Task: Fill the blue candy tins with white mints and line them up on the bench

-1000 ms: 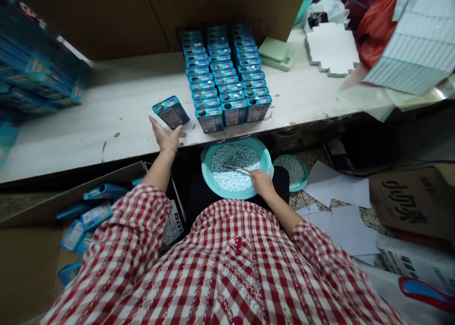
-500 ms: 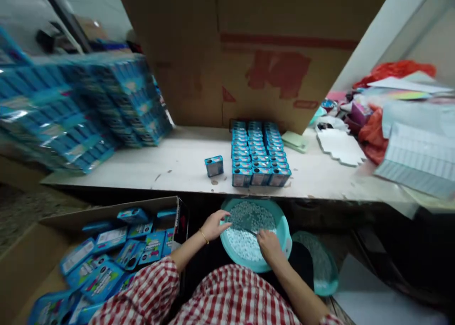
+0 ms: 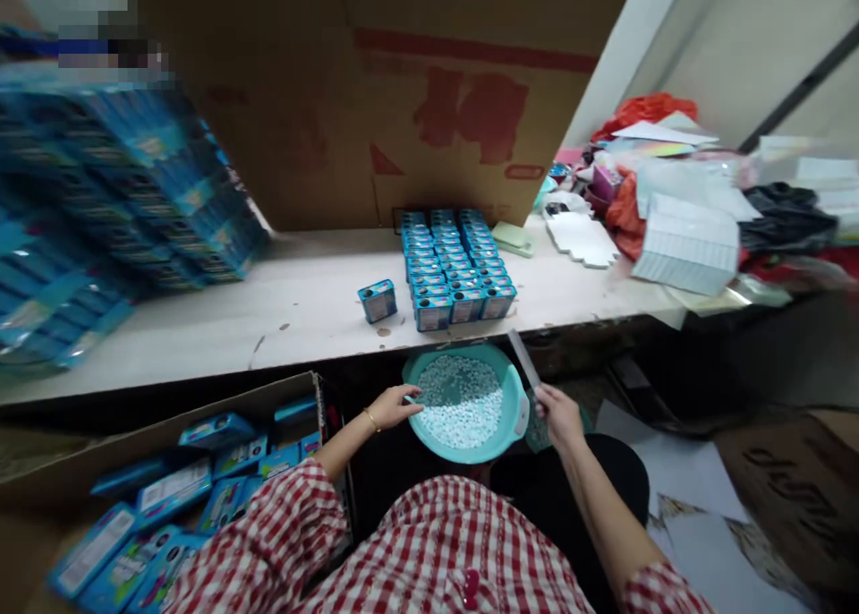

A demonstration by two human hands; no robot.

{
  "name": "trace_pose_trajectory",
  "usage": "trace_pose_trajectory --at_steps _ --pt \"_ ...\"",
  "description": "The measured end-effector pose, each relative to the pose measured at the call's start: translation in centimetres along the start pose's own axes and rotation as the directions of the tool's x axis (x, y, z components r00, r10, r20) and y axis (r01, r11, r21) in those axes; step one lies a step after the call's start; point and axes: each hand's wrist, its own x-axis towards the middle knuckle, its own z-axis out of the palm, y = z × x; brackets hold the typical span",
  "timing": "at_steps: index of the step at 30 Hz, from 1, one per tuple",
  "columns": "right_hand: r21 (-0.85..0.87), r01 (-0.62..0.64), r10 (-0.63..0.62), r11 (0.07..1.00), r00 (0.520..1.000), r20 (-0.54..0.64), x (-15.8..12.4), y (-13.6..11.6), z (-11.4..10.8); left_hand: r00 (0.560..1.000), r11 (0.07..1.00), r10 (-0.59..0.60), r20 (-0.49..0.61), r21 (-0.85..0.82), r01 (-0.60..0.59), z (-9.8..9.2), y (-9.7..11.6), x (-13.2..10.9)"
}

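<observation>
A turquoise basin (image 3: 417, 439) of small pale pellets sits in front of my lap. My left hand (image 3: 393, 408) is at its left rim, thumb and fingers closed around the edge. My right hand (image 3: 558, 417) grips the lower end of a flat greyish strip (image 3: 524, 360) that looks like a ruler. The strip points up and left, right of the basin and apart from the pellets. On the white bench beyond, small blue boxes (image 3: 449, 278) stand in three columns. A single blue box (image 3: 377, 302) stands to their left.
Larger blue packs fill a cardboard carton (image 3: 201, 397) at left. Wrapped stacks of blue boxes (image 3: 161, 184) stand on the bench's left. A tall cardboard sheet (image 3: 349, 131) rises behind. Papers and bags (image 3: 691, 238) crowd the right, near a pale green box (image 3: 514, 238).
My right hand has lifted the strip out of the pellets and moved right, clear of the basin. My left hand stays at the left rim. The view has turned right.
</observation>
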Motion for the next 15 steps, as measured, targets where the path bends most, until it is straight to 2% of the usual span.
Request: trace_pose_trajectory --at_steps 2,5,8,10,12,15 --pt "0.061 0.068 -0.066 0.996 0.997 -0.035 2.0 -2.2 1.5 1.000 0.999 0.018 0.008 -0.032 -0.018 -0.2 -0.2 -0.7" --pt "0.084 0.080 -0.078 0.993 0.997 -0.019 5.2 -5.1 4.4 0.999 0.996 0.045 -0.005 -0.074 -0.045 -0.6 -0.1 -1.7" --pt "0.082 0.091 -0.089 0.992 0.996 -0.024 7.1 -6.0 5.5 0.998 0.994 0.048 -0.032 -0.096 -0.051 -0.7 0.5 -2.3" --pt "0.000 0.120 -0.120 0.993 0.993 0.014 7.2 -5.1 4.0 0.998 0.997 0.023 -0.059 -0.075 -0.027 -0.4 1.1 -2.1" --pt "-0.137 0.119 -0.109 0.983 0.991 0.080 6.5 -3.2 1.2 0.995 1.000 -0.023 -0.096 -0.022 0.021 0.3 1.7 -1.4" --pt "-0.290 -0.045 0.082 0.956 0.990 0.117 4.2 0.5 -3.3 0.961 0.988 -0.137 -0.239 0.034 0.149 1.6 2.0 0.8"
